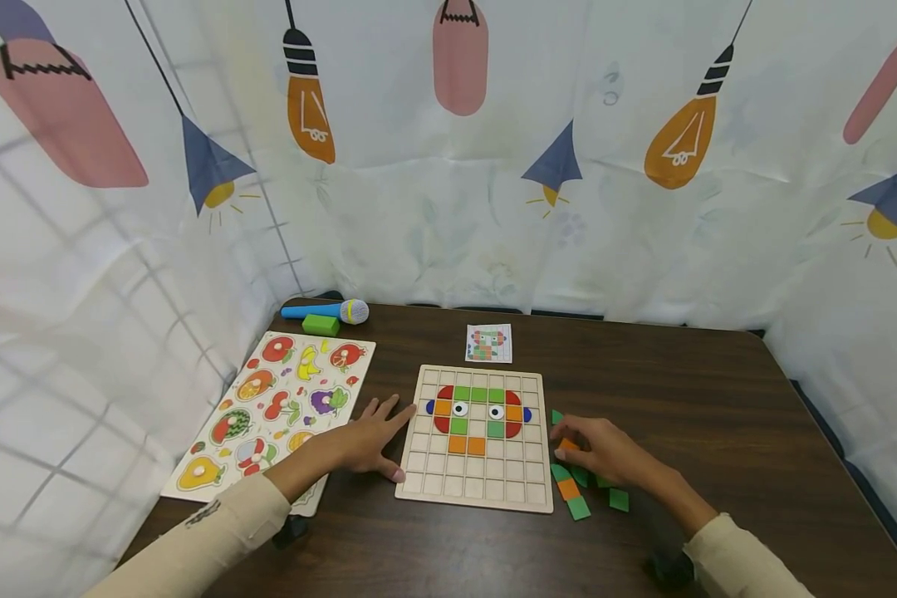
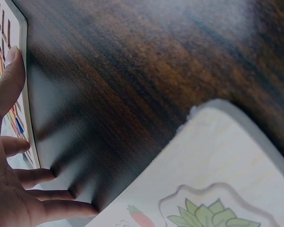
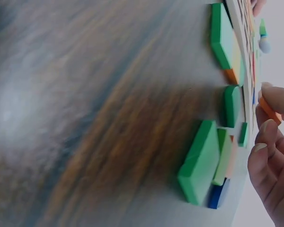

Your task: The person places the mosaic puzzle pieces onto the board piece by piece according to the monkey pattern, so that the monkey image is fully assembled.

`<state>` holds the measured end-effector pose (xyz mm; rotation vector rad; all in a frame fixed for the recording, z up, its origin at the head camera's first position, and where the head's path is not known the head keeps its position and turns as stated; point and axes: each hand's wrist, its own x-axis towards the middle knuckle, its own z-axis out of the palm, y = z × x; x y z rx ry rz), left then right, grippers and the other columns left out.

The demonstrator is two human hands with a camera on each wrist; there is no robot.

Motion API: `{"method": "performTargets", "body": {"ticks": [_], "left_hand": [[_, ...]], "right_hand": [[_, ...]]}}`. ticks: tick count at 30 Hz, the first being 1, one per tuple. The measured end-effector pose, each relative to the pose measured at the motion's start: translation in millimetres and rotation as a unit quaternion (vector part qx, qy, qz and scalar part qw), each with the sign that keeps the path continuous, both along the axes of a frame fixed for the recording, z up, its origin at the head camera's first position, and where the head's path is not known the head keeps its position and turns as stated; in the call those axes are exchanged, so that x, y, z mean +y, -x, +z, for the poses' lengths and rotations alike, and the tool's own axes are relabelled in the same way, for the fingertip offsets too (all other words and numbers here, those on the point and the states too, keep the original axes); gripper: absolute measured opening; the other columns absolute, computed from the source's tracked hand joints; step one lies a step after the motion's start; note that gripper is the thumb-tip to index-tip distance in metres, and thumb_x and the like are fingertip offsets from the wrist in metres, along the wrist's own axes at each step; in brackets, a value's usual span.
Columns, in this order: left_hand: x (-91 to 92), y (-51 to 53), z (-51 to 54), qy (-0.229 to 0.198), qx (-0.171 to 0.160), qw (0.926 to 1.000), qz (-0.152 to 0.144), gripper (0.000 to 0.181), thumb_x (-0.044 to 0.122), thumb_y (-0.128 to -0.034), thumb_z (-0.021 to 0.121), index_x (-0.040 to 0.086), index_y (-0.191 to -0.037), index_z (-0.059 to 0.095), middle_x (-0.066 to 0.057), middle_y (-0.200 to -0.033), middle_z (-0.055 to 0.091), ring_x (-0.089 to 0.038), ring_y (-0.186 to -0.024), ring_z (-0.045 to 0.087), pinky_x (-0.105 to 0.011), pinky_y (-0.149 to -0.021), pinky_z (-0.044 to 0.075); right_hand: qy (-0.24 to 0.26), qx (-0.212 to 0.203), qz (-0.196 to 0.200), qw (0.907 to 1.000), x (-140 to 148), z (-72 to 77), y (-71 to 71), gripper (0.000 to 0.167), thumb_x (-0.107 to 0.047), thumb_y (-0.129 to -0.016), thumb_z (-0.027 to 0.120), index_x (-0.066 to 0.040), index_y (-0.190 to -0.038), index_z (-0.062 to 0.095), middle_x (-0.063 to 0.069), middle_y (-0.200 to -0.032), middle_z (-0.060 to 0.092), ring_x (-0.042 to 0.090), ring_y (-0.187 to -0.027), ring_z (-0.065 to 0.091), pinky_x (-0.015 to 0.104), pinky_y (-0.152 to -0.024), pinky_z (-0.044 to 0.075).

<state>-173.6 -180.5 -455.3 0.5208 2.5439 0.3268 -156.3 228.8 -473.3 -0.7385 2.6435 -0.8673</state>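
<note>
A wooden grid board [image 1: 473, 488] lies mid-table, with red, green, orange and blue pieces and two eye tiles set in its upper part. Two orange squares [image 1: 467, 446] sit below them. My left hand [image 1: 366, 436] spreads its fingers at the board's left edge, its thumb touching the corner; the left wrist view shows the thumb on the rim. Right of the board, my right hand [image 1: 605, 453] pinches an orange tile [image 3: 270, 111] between thumb and finger. Loose green tiles [image 1: 619, 499] and orange ones lie beneath and beside that hand, partly hidden.
A small pattern card [image 1: 488, 343] lies behind the board. To the left is a fruit puzzle board [image 1: 299, 357], with a green block [image 1: 321, 325] and a blue toy microphone [image 1: 321, 311] behind it. A printed curtain [image 1: 448, 224] hangs beyond the table's far edge.
</note>
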Motion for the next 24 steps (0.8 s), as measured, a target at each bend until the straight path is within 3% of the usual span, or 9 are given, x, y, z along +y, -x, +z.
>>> {"method": "performTargets", "body": {"ticks": [15,24], "left_hand": [[0.2,0.2,-1.6,0.002,0.005,1.0000,-0.002,0.105,0.050,-0.0787,0.081,0.020,-0.161,0.024,-0.022,-0.166,0.014,-0.054,-0.150,0.012,-0.071,-0.111,0.029],[0.7,0.2,-0.6,0.004,0.008,1.0000,-0.004,0.105,0.050,-0.0784,0.082,0.020,-0.160,0.024,-0.022,-0.166,0.014,-0.055,-0.150,0.012,-0.072,-0.110,0.028]], "right_hand": [[0.028,-0.008,0.029,0.9992,-29.4,5.2,-2.3,0.020,-0.034,-0.097,0.067,-0.018,-0.108,0.068,-0.012,-0.076,0.056,0.003,-0.063,0.049,0.020,-0.057,0.043],[0.048,-0.009,0.048,0.9976,-51.5,4.1,-2.6,0.025,-0.036,-0.094,0.070,-0.016,-0.108,0.067,-0.011,-0.080,0.056,0.004,-0.063,0.048,0.019,-0.057,0.042]]}}
